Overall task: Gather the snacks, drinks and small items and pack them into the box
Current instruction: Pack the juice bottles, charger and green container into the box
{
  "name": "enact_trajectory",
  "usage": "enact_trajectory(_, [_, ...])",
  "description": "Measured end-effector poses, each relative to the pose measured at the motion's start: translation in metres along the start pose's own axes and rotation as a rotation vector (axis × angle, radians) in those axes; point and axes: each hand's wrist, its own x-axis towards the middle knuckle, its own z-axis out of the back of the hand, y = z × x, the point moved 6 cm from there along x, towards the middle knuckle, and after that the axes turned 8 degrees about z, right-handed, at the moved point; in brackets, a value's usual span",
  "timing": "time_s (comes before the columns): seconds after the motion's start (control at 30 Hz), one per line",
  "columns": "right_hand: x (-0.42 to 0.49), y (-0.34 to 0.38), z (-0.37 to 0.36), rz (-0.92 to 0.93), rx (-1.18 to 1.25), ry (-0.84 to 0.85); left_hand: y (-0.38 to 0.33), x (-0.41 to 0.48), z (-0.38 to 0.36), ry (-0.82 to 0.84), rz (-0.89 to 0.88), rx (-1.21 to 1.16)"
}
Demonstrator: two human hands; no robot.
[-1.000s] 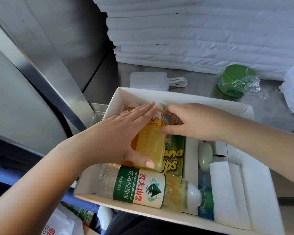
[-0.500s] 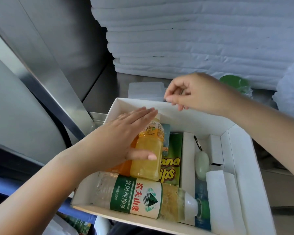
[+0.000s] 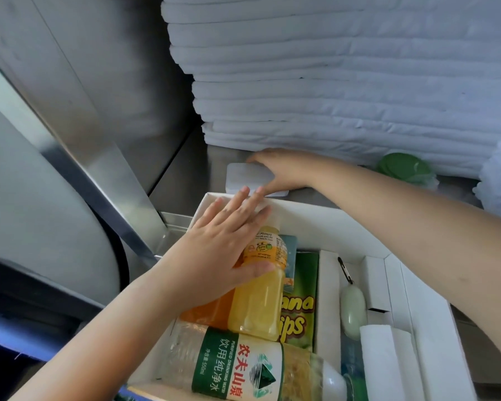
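Note:
A white cardboard box point(image 3: 315, 218) lies in front of me. Inside, my left hand point(image 3: 217, 250) rests flat on a yellow juice bottle point(image 3: 258, 299) with an orange bottle point(image 3: 209, 311) beside it. A water bottle with a green label point(image 3: 237, 369) lies across the near end. A green banana chips bag point(image 3: 300, 308) and a pale green oval item point(image 3: 352, 312) lie to the right. Behind the box, my right hand point(image 3: 284, 169) closes around a flat white tag-like item point(image 3: 243, 176) on the steel counter.
A tall stack of folded white towels point(image 3: 344, 82) stands at the back. A green lidded tub point(image 3: 402, 166) sits at the back right. Steel panels point(image 3: 70, 111) rise on the left. White folded inserts point(image 3: 388, 360) fill the box's right side.
My right hand left the box, rose over its far wall, and came down on the white flat item behind it. My left hand stayed on the yellow bottle.

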Motion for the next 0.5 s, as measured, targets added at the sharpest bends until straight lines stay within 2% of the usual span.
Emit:
enact_trajectory(0.2, [0.0,0.0,-0.007,-0.021,-0.032,-0.016,0.001,-0.001,-0.002,-0.006,0.011,0.018])
enact_trajectory(0.5, [-0.014,-0.017,-0.004,-0.213,-0.224,0.056,0.0,-0.004,-0.003,-0.027,0.016,0.035])
